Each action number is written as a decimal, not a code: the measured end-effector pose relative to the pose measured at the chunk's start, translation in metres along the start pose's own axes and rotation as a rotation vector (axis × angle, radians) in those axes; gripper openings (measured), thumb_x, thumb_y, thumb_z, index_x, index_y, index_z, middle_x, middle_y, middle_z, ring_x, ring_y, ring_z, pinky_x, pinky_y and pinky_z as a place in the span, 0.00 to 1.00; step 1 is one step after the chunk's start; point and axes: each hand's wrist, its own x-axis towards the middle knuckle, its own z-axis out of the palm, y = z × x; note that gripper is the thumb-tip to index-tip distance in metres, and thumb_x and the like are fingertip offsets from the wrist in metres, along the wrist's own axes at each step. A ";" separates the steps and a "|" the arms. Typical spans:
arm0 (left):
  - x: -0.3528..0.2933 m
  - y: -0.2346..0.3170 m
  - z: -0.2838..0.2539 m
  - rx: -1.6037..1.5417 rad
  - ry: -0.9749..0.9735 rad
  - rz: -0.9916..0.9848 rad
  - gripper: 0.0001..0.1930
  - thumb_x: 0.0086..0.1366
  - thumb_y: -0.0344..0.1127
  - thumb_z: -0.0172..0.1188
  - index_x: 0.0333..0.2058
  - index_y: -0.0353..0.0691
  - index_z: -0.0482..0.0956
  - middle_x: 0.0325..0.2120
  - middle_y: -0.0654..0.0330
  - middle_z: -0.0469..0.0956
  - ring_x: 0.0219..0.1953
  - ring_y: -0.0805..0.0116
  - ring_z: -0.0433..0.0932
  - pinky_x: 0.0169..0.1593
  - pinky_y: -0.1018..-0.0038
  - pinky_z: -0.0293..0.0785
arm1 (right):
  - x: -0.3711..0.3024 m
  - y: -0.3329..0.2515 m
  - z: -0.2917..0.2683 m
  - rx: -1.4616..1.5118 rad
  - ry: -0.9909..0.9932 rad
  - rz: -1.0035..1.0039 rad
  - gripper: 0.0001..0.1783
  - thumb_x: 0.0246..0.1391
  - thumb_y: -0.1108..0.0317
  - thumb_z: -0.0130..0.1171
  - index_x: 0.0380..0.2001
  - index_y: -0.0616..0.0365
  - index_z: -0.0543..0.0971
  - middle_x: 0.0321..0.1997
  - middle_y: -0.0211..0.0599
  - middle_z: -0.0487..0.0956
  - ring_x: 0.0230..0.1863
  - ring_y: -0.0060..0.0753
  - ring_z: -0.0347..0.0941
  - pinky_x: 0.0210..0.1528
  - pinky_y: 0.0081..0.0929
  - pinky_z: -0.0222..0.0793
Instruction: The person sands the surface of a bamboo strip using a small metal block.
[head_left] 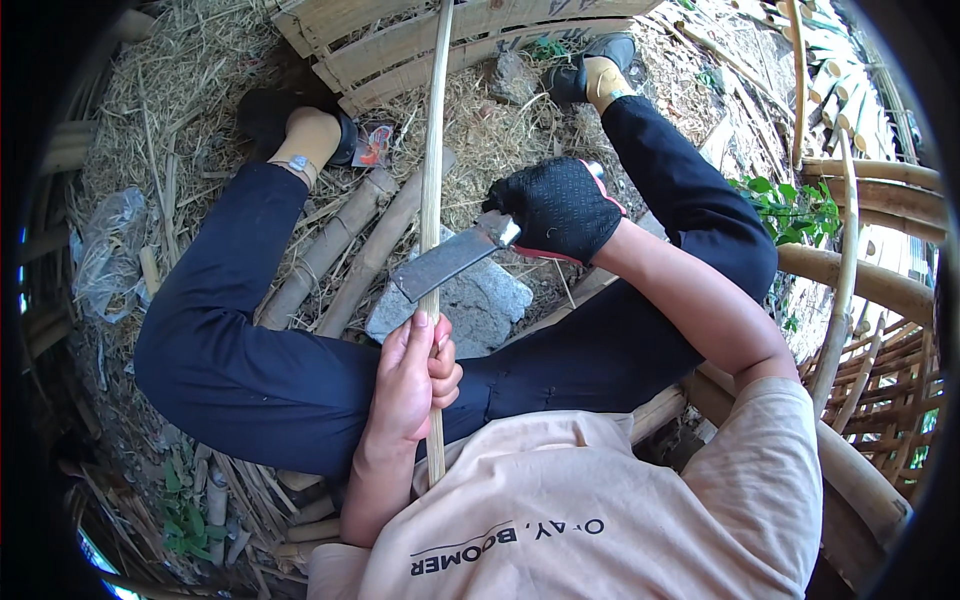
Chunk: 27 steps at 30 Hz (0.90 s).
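Observation:
My bare left hand (413, 372) is wrapped round a long, pale bamboo strip (433, 170), which runs from my waist up past the top of the picture. In a black textured glove with red edging, my right hand (558, 212) grips a cleaver-like knife (455, 262) with a broad, dark blade. That blade lies across the strip a little above my left fingers. The knife's handle is mostly hidden inside the glove. A large grey stone (478, 308) rests on the ground between my legs, below the blade.
Bamboo poles (325, 240) lie left of the stone. A slatted wooden crate (430, 65) stands ahead, between my feet. Dry straw and shavings cover the ground. At right are a bamboo frame (870, 280), a green plant (790, 207) and stacked bamboo (845, 90). Clear plastic (112, 250) lies left.

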 end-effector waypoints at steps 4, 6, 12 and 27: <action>0.001 0.001 0.001 -0.017 -0.007 -0.037 0.18 0.80 0.51 0.39 0.31 0.49 0.63 0.14 0.76 0.50 0.13 0.87 0.45 0.15 0.83 0.38 | -0.006 -0.017 -0.009 0.034 -0.066 0.026 0.10 0.44 0.64 0.61 0.32 0.48 0.85 0.25 0.42 0.83 0.29 0.47 0.82 0.33 0.44 0.76; 0.003 -0.002 0.005 -0.030 0.000 -0.062 0.18 0.80 0.51 0.39 0.32 0.49 0.63 0.14 0.76 0.50 0.13 0.87 0.45 0.15 0.83 0.38 | -0.004 -0.026 -0.007 0.075 -0.055 0.008 0.10 0.45 0.64 0.60 0.32 0.48 0.85 0.25 0.42 0.83 0.28 0.47 0.82 0.32 0.44 0.76; 0.004 -0.004 0.003 -0.027 -0.031 -0.040 0.18 0.79 0.52 0.38 0.32 0.49 0.63 0.14 0.76 0.50 0.13 0.87 0.44 0.15 0.83 0.37 | 0.000 -0.019 -0.004 0.028 0.008 -0.002 0.11 0.41 0.64 0.64 0.32 0.47 0.85 0.25 0.42 0.82 0.29 0.49 0.81 0.32 0.44 0.76; 0.002 -0.002 0.000 -0.020 -0.029 -0.017 0.18 0.79 0.52 0.39 0.33 0.48 0.63 0.14 0.76 0.50 0.13 0.87 0.44 0.15 0.83 0.38 | -0.009 -0.010 -0.012 -0.032 -0.042 0.080 0.09 0.46 0.63 0.60 0.32 0.48 0.85 0.25 0.42 0.83 0.29 0.46 0.83 0.33 0.42 0.77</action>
